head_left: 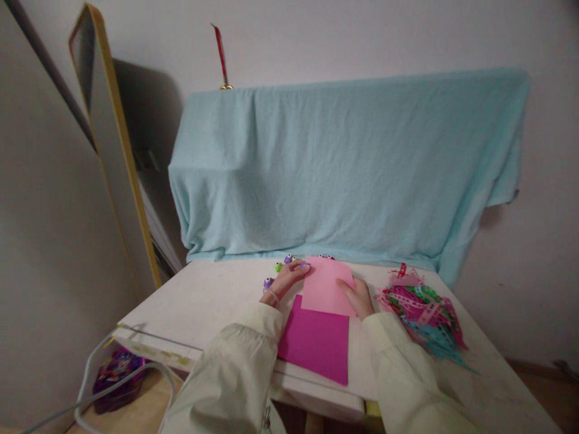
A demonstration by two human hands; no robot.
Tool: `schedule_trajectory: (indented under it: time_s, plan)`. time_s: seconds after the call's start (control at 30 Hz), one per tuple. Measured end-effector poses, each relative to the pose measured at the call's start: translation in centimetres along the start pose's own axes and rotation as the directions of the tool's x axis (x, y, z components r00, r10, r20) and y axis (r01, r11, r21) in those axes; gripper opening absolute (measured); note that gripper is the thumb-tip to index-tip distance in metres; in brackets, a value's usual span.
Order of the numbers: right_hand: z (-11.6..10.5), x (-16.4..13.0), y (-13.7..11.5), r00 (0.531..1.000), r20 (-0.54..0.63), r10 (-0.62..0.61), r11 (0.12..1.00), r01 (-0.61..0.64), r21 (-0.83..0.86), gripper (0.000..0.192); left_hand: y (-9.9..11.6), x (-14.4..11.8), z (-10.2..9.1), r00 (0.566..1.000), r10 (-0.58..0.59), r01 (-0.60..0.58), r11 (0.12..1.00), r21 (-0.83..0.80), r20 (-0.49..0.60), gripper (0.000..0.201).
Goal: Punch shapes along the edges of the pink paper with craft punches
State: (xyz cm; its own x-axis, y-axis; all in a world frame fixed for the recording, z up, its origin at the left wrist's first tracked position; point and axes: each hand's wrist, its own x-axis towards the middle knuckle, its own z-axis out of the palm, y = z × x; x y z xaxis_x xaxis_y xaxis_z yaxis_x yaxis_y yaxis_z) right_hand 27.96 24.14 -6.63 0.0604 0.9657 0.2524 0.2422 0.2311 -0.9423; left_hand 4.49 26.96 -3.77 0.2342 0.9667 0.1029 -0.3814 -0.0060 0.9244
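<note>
1. Small punches just past L hand: fingers flat, open, gripping nothing, could knock them away.
2. Light pink sheet overlaps magenta sheet; may slide.
3. R hand flat on the pink sheet's edge, open; scrap pile near its sleeve, may scatter.

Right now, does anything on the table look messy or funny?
Yes: a tangled heap of punched coloured paper strips sprawls at the white table's right edge, and the light pink paper sheet lies slightly crooked over the magenta sheet.
</note>
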Motion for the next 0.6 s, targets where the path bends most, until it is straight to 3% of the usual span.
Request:
schedule_trajectory:
  time_s: [0.6]
  plan:
    - [0.12, 0.03, -0.14, 0.999, 0.021, -0.029, 0.999, 0.030, -0.030, 0.044, 0.22, -0.04, 0.11, 0.999, 0.035, -0.035, 0.999, 0.014, -0.001, 0.039]
